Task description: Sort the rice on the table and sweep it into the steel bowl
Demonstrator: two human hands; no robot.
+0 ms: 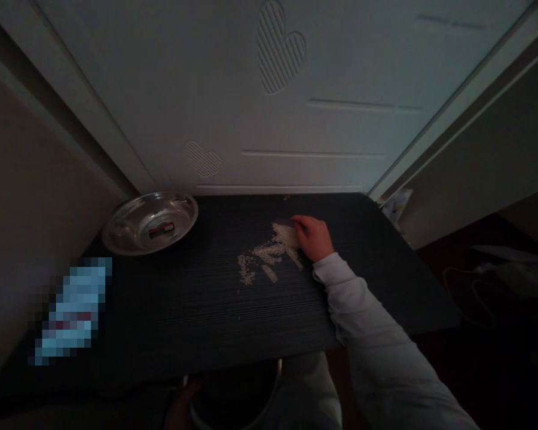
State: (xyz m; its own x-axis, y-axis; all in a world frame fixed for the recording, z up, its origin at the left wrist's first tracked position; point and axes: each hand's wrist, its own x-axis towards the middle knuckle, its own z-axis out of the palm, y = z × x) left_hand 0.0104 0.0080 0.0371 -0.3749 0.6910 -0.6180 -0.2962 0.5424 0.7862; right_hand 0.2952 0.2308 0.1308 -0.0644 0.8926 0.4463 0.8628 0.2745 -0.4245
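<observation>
My right hand (314, 237) rests on the dark table at the right end of a patch of spilled pale grains (266, 254), which look like rice. Its fingers curl in toward the grains; what they may hold is hidden. At the bottom, below the table's front edge, my left hand (182, 403) grips the side of a round pot (275, 385) with a pale rim. Deep shadow hides most of that hand and the pot's inside.
A shiny metal basin (182, 230) with a dark label inside stands at the table's back left. A blurred blue-white packet (78, 304) lies in front of it. The dark table (197, 310) meets a white panel (183, 89) with embossed hearts. Cables (470, 286) lie at right.
</observation>
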